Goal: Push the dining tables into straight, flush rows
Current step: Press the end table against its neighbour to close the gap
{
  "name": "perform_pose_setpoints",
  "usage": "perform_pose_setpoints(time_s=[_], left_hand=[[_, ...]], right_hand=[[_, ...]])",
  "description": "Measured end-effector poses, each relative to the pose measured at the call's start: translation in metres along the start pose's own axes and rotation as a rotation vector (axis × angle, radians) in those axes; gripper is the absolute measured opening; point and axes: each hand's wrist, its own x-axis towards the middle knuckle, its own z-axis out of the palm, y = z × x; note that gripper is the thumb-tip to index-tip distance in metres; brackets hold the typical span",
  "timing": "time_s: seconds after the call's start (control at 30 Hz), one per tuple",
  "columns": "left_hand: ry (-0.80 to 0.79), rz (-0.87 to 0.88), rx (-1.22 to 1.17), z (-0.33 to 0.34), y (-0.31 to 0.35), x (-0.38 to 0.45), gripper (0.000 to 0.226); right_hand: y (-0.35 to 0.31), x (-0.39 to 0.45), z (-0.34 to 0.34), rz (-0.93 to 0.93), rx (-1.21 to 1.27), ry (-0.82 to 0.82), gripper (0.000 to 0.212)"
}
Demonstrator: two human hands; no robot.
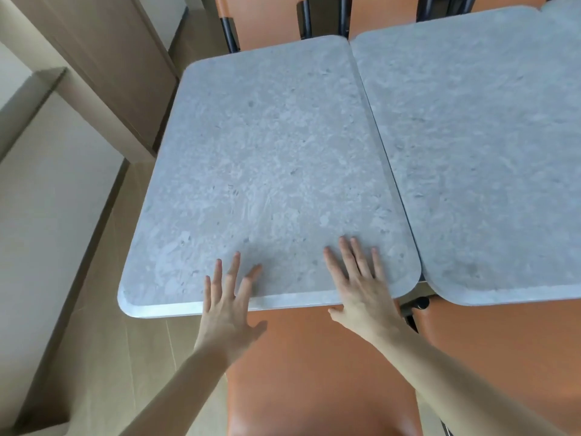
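Touching near table (267, 152): 2 flat hands, L (228, 305) & R (361, 291).

Soft even daylight, faint shadows under both hands, slight motion blur, wide-angle bending at the edges

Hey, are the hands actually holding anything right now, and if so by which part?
Nothing is held. The left hand and right hand lie open, fingers straight, over the near edge of the left table, neither one curled round it.
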Motion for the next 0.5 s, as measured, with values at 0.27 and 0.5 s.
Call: perform_pose_setpoints(time_s=[0.27,0.5], left_hand=[[0.206,0.142,0.272,0.047,-0.051,0.024,0.139],[0.386,0.154,0.384,0.059,-0.056,0.026,0.122]], right_hand=[[-0.003,0.005,0.023,0.054,-0.185,0.171,0.104],[-0.006,0.005,0.03,0.084,-0.247,0.216,0.096]])
